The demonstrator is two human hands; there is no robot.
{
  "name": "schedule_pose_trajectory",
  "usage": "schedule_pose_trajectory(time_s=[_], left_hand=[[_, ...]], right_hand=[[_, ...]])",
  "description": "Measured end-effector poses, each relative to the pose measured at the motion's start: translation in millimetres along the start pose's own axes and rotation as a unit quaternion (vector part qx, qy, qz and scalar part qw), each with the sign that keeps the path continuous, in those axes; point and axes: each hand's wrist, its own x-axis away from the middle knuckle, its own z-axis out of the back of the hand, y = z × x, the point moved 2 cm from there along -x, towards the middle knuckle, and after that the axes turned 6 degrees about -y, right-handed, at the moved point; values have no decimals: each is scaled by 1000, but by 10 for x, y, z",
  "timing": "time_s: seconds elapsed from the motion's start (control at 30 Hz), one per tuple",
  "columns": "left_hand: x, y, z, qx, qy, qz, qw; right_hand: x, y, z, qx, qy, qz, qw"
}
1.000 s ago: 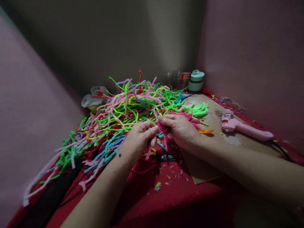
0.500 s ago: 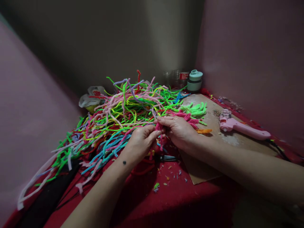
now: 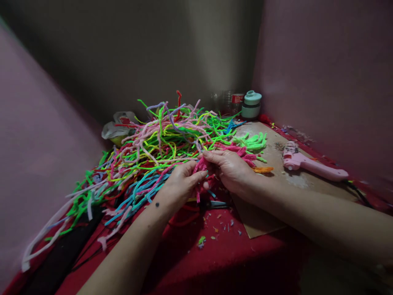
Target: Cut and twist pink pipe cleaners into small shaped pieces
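Between my two hands is a bent pink pipe cleaner (image 3: 201,165), its tail hanging down below the fingers. My left hand (image 3: 183,180) pinches it from the left with thumb and fingers. From the right, my right hand (image 3: 230,167) closes on its upper part, the fingertips partly hidden behind it. Just beyond the hands lies a large tangled heap of pipe cleaners (image 3: 159,135) in green, pink, yellow, blue and red. A pair of scissors (image 3: 216,204) lies on the red cloth beneath my hands, its handles in shadow.
On a brown board (image 3: 260,223) at the right rest a pink glue gun (image 3: 316,166), bright green looped pieces (image 3: 251,141) and an orange piece (image 3: 263,170). A mint-lidded container (image 3: 251,105) stands behind. Small clippings dot the red cloth (image 3: 215,262). A plastic bag (image 3: 118,127) sits at back left.
My left hand has shifted slightly left and turned, and the pink pipe cleaner's hanging tail has swung left with it. The right hand stays nearly in place.
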Motion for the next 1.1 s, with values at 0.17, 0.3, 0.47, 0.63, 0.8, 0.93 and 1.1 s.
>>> schedule_pose_trajectory(time_s=[0.17,0.3,0.47,0.63,0.8,0.93,1.1], left_hand=[[15,42,28,-89,32,-50,994],[22,18,72,-71,-87,-22,993],[40,31,73,-51,-97,-5,994],[31,66,-1,-14,-24,2,1000],[21,37,24,5,-53,14,998],[21,13,49,-2,-67,21,998],[7,-7,48,49,-51,4,997]], right_hand=[[-25,-35,28,41,20,40,998],[-15,-32,22,55,-2,14,998],[-11,-39,23,58,-2,27,998],[-35,-28,47,65,3,51,997],[-31,-13,41,25,-16,18,999],[-40,-10,41,-3,-15,-1,1000],[-64,4,32,-40,-29,-5,999]])
